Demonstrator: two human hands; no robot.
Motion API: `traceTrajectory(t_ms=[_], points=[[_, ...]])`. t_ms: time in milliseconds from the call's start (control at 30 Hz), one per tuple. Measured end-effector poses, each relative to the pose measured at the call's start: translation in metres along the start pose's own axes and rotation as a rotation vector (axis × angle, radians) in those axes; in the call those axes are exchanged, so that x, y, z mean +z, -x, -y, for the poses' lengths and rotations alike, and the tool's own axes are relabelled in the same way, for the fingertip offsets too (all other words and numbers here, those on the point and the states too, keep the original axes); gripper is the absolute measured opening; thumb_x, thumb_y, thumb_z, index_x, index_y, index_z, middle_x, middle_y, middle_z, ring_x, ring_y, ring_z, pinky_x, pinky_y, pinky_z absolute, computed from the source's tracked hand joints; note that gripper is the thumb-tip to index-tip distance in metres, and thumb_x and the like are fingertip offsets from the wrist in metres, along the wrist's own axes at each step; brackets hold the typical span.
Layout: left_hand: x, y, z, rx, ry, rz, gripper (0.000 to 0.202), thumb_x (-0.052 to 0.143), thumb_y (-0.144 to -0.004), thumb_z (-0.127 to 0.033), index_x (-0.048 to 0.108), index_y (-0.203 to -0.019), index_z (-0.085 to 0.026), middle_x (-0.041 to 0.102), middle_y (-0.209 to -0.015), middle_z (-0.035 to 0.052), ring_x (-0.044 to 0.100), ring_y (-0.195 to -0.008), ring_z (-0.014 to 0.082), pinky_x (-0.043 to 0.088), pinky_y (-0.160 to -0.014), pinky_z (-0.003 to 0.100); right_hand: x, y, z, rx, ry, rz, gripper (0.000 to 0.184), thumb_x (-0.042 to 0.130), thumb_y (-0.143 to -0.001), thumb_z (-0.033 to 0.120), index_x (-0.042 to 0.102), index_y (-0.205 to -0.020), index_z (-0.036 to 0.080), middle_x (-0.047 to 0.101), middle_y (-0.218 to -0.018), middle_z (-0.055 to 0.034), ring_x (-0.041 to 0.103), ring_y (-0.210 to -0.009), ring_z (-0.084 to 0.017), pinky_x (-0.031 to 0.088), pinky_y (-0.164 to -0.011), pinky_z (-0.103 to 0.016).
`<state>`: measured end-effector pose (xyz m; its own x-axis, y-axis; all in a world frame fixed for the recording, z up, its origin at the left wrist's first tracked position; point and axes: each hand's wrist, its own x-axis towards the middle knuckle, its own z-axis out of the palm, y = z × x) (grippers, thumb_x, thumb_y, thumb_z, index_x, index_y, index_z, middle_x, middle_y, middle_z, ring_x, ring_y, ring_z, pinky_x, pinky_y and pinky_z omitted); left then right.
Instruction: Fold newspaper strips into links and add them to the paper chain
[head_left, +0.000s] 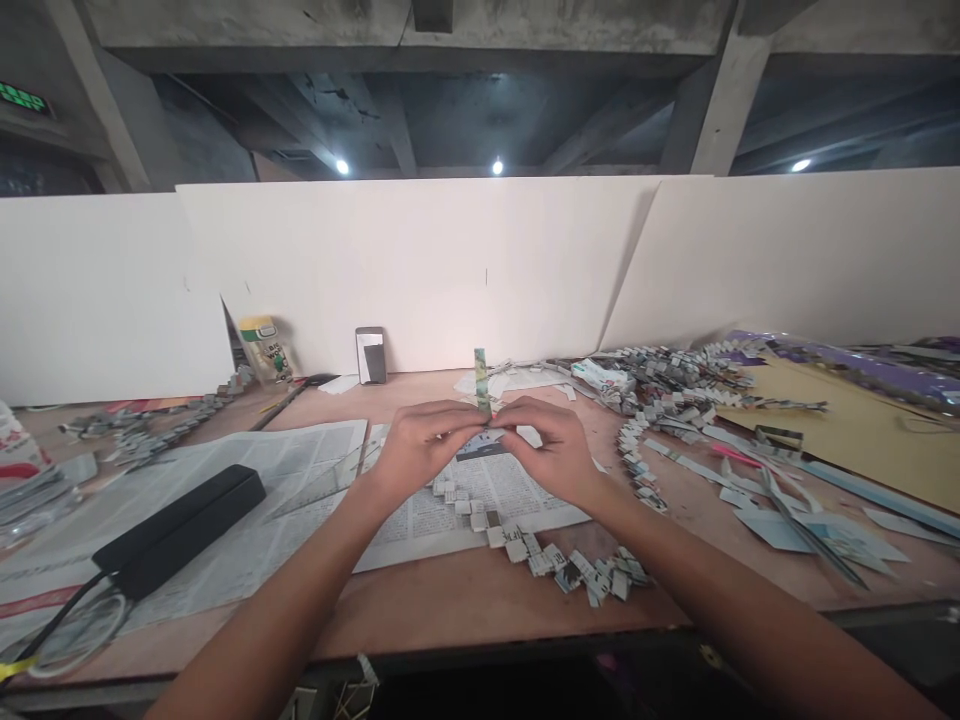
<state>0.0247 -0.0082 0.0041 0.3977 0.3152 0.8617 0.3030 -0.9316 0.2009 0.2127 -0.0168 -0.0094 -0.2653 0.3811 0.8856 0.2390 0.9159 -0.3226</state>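
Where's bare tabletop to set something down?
Bare table shows in front of the middle newspaper, left of the folded-paper chain. Another patch lies between the phone and the left newspaper. The right rear is crowded with heaped chains.

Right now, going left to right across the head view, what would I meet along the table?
Black box, phone, left hand, upright patterned strip, right hand, heap of folded-paper chains, tan sheet.
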Motion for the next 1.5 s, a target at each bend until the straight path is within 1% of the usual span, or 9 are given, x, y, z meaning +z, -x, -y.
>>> traceTrajectory(t_ms=[233, 400, 600, 733, 833, 900, 1167, 1333, 1500], points=[[0.002, -0.005, -0.016, -0.201, 0.14, -0.035, 0.008, 0.067, -0.075, -0.026, 0.073, -0.077, -0.021, 0.073, -0.081, 0.0043, 0.067, -0.075, 0.0182, 0.055, -0.064, 0.027, 0.0, -0.002, 0.007, 0.095, -0.15, -0.008, 0.01, 0.058, -0.081, 0.017, 0.066, -0.083, 0.023, 0.066, -0.079, -0.0043, 0.061, -0.077, -0.019, 0.048, -0.069, -0.034], [0.004, -0.007, -0.022, -0.35, 0.208, -0.051, 0.008, 0.068, -0.074, -0.028, 0.071, -0.073, -0.02, 0.072, -0.08, 0.0033, 0.065, -0.072, 0.0162, 0.053, -0.059, 0.024, 0.0, -0.006, 0.013, 0.303, -0.215, -0.027, 0.014, 0.057, -0.083, 0.027, 0.064, -0.073, 0.021, 0.059, -0.071, -0.0026, 0.055, -0.071, -0.017, 0.044, -0.063, -0.031], [0.006, -0.006, -0.025, -0.451, 0.212, 0.028, 0.011, 0.062, -0.079, -0.028, 0.066, -0.08, -0.018, 0.069, -0.082, 0.0034, 0.063, -0.072, 0.0148, 0.05, -0.059, 0.024, 0.006, -0.007, 0.017, 0.472, -0.375, -0.101, 0.011, 0.063, -0.079, 0.028, 0.06, -0.072, 0.019, 0.053, -0.066, 0.0005, 0.05, -0.063, -0.013, 0.04, -0.059, -0.027], [0.009, -0.005, -0.024, -0.537, 0.281, -0.023, 0.018, 0.064, -0.077, -0.028, 0.063, -0.091, -0.017, 0.069, -0.086, 0.0051, 0.065, -0.076, 0.0167, 0.052, -0.061, 0.026, 0.009, -0.006, 0.013, 0.567, -0.507, -0.128, 0.011, 0.066, -0.076, 0.028, 0.059, -0.075, 0.02, 0.05, -0.058, 0.0036, 0.048, -0.057, -0.012, 0.039, -0.056, -0.027], [0.012, -0.005, -0.021, -0.604, 0.41, -0.032, 0.03, 0.066, -0.075, -0.03, 0.062, -0.102, -0.016, 0.07, -0.088, 0.0075, 0.066, -0.082, 0.0206, 0.054, -0.064, 0.029, 0.009, -0.006, 0.011, 0.627, -0.598, -0.136, 0.014, 0.068, -0.073, 0.029, 0.058, -0.071, 0.019, 0.052, -0.059, 0.0032, 0.049, -0.057, -0.011, 0.04, -0.057, -0.027], [0.014, -0.005, -0.019, -0.646, 0.496, -0.037, 0.033, 0.068, -0.074, -0.031, 0.065, -0.102, -0.015, 0.071, -0.089, 0.009, 0.067, -0.083, 0.0225, 0.056, -0.065, 0.031, 0.009, -0.007, 0.012, 0.662, -0.647, -0.131, 0.016, 0.069, -0.072, 0.028, 0.057, -0.067, 0.018, 0.052, -0.059, 0.003, 0.049, -0.057, -0.011, 0.041, -0.058, -0.027], [0.015, -0.004, -0.018, -0.715, 0.607, -0.057, 0.031, 0.071, -0.071, -0.031, 0.071, -0.097, -0.014, 0.072, -0.096, 0.0095, 0.067, -0.088, 0.0248, 0.058, -0.074, 0.037, 0.008, -0.01, 0.016, 0.715, -0.686, -0.132, 0.018, 0.071, -0.069, 0.029, 0.056, -0.069, 0.019, 0.053, -0.057, 0.0038, 0.049, -0.054, -0.01, 0.041, -0.056, -0.027], [0.014, -0.005, -0.02, -0.734, 0.581, -0.051, 0.031, 0.071, -0.071, -0.031, 0.071, -0.097, -0.014, 0.072, -0.093, 0.0089, 0.067, -0.086, 0.0238, 0.057, -0.076, 0.037, 0.01, -0.008, 0.011, 0.683, -0.691, -0.147, 0.013, 0.07, -0.07, 0.029, 0.061, -0.072, 0.02, 0.052, -0.058, 0.0039, 0.049, -0.054, -0.01, 0.04, -0.055, -0.027], [0.013, -0.005, -0.021, -0.705, 0.605, -0.026, 0.028, 0.069, -0.073, -0.029, 0.072, -0.097, -0.014, 0.073, -0.086, 0.0072, 0.067, -0.08, 0.0209, 0.056, -0.075, 0.034, 0.01, -0.008, 0.012, 0.697, -0.685, -0.149, 0.015, 0.071, -0.069, 0.028, 0.058, -0.066, 0.019, 0.05, -0.056, 0.0042, 0.048, -0.054, -0.01, 0.04, -0.055, -0.027]])
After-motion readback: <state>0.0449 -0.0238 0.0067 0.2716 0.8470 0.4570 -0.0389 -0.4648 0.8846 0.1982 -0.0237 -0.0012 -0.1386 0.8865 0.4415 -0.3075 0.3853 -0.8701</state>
